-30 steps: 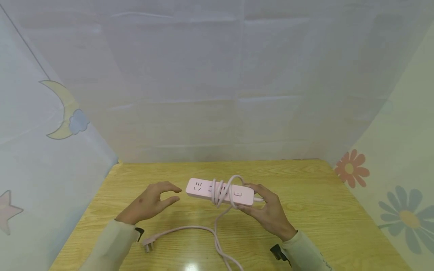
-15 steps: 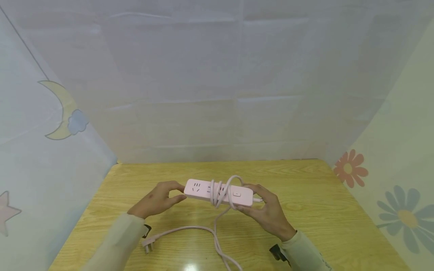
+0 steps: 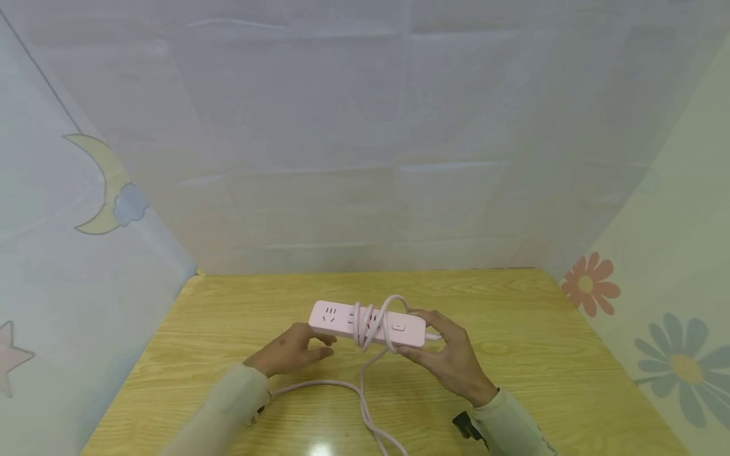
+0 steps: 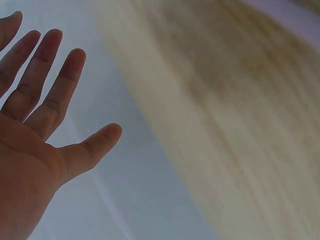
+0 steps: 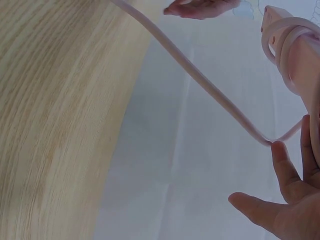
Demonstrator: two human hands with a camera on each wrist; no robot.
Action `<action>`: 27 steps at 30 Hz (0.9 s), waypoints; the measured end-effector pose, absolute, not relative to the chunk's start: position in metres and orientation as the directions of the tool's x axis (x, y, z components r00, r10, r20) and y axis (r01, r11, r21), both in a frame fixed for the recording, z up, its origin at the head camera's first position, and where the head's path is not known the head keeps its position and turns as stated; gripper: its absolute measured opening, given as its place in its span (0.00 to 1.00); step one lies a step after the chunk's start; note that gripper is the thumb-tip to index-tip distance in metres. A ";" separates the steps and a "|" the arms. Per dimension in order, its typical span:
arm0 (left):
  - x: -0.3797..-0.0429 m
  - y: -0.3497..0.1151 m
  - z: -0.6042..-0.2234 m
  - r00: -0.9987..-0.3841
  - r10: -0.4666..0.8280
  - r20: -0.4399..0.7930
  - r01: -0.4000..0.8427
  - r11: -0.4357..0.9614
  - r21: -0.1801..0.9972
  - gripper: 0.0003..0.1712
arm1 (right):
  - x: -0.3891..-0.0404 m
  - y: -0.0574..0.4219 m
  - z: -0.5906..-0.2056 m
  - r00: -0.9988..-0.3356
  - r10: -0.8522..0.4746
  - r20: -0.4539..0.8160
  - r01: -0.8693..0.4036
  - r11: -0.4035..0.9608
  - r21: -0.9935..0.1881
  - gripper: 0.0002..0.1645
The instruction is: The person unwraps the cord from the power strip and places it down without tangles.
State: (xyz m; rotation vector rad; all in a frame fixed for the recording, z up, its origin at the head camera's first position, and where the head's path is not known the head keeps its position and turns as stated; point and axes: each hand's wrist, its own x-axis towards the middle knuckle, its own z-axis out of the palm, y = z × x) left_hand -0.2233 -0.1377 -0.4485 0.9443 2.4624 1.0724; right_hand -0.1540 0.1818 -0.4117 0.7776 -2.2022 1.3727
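A pink power strip (image 3: 336, 318) hangs above the table, with its own cord (image 3: 365, 326) looped several times around its middle. My right hand (image 3: 450, 358) grips the switch end, thumb below and fingers above in the head view. In the right wrist view, the power strip (image 5: 303, 62) is at the right edge beside my right hand (image 5: 295, 205). My left hand (image 3: 291, 351) is just below the socket end, its fingertips partly behind the strip. The left wrist view has my left hand (image 4: 35, 140) with fingers spread and nothing held.
Loose cord (image 3: 319, 382) trails over the wooden table (image 3: 513, 380) toward the front edge; my left sleeve (image 3: 228, 405) covers its plug end. White sheeting (image 3: 371, 221) stands behind the table, with printed sheets at both sides.
My left hand has moved right to the strip's socket end, then lower and partly beneath it. Its sleeve now hides the plug. My right hand and the power strip stay nearly still.
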 end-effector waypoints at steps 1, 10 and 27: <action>-0.222 -0.136 -0.451 -0.742 0.670 -0.025 0.447 0.522 0.726 0.19 | -0.154 0.182 -0.412 -0.750 -0.232 0.620 -0.658 0.354 -0.664 0.34; -0.213 -0.118 -0.465 -0.741 0.662 -0.114 0.398 0.569 0.720 0.16 | -0.155 0.182 -0.412 -0.735 -0.235 0.636 -0.674 0.352 -0.650 0.36; -0.207 -0.091 -0.477 -0.729 0.676 -0.106 0.420 0.564 0.711 0.20 | -0.154 0.183 -0.412 -0.758 -0.227 0.611 -0.649 0.353 -0.674 0.34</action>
